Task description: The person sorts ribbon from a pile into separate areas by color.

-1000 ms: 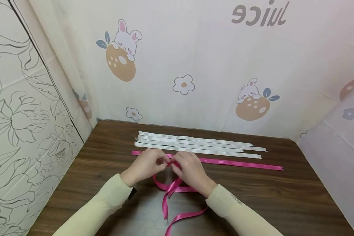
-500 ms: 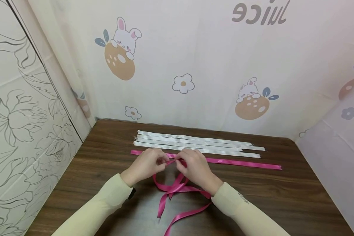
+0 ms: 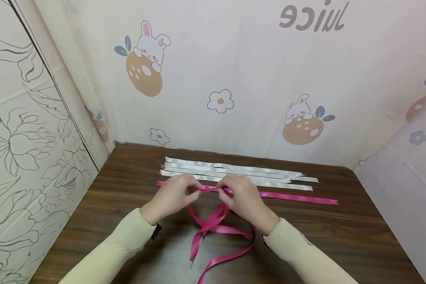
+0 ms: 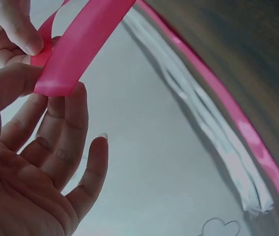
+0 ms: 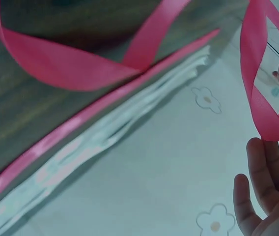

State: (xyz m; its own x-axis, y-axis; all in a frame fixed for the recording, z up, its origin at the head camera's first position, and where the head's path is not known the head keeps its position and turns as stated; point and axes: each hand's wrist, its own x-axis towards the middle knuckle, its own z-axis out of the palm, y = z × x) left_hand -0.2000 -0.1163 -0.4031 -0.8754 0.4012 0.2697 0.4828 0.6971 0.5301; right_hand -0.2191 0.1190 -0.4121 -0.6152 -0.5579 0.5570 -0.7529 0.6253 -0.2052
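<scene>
Between both hands a pink satin ribbon (image 3: 209,225) is held up, with a short stretch running from one hand to the other. My left hand (image 3: 174,196) pinches it between thumb and forefinger; in the left wrist view the ribbon (image 4: 80,54) folds over at these fingertips, the other fingers loosely bent. My right hand (image 3: 243,197) pinches the ribbon a little to the right. In the right wrist view the ribbon (image 5: 255,64) hangs in a loop by that hand. Below the hands its lengths cross, and loose ends trail toward the near table edge.
A second pink ribbon (image 3: 298,197) lies straight across the table (image 3: 340,236) behind the hands. Several white ribbons (image 3: 234,171) lie side by side beyond it. A printed curtain (image 3: 184,59) hangs at the table's far edge.
Both hands have risen slightly away from the body. My right hand has moved to the right, so the gap between the hands is wider and more ribbon shows between them.
</scene>
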